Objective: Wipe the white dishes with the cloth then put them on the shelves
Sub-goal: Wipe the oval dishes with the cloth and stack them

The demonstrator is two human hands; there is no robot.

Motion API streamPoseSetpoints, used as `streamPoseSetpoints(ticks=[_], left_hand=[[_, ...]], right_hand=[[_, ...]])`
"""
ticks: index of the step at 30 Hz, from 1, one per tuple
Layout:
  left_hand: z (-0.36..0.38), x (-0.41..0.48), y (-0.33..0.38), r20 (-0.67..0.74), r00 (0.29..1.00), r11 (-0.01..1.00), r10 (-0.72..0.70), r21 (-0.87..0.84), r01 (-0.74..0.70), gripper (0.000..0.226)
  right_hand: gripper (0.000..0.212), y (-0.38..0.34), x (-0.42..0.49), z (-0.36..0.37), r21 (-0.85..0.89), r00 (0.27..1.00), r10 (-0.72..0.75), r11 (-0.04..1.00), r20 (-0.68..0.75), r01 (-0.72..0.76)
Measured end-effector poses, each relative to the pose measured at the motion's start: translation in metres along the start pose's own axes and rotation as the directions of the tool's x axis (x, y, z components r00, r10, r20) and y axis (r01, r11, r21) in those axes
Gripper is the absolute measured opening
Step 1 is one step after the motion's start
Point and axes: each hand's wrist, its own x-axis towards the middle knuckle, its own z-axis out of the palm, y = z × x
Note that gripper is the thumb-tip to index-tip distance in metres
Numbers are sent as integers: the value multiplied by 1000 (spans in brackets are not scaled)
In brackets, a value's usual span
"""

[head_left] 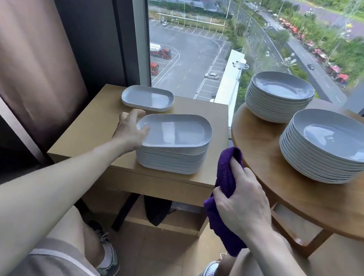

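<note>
A tall stack of white rounded-rectangular dishes (169, 160) stands on a small square wooden table (93, 137). Its top dish (177, 131) is tilted, its left edge lifted off the stack. My left hand (130, 128) grips that left edge, thumb inside the rim. My right hand (242, 197) holds a purple cloth (227, 170) in front of the table, to the right of the stack, touching no dish. A short stack of the same dishes (148, 97) lies at the table's back left.
A round wooden table (311, 199) on the right carries two tall stacks of round white plates (278, 94) (330, 144). A large window rises behind both tables. A brown curtain (20, 55) hangs at left. My knees and shoes are below.
</note>
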Motion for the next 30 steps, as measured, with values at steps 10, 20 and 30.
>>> streamPoseSetpoints(ticks=[10, 20, 30], left_hand=[[-13, 29, -12, 155, 979, 990, 130, 37, -137, 44], [-6, 97, -21, 46, 955, 871, -293, -399, 286, 16], [39, 189, -30, 218, 813, 579, -539, -606, 546, 42]], right_hand=[[61, 5, 76, -2, -18, 1000, -15, 1000, -20, 15], [61, 19, 182, -4, -163, 992, -67, 983, 108, 84], [59, 34, 237, 32, -190, 983, -76, 976, 166, 107]])
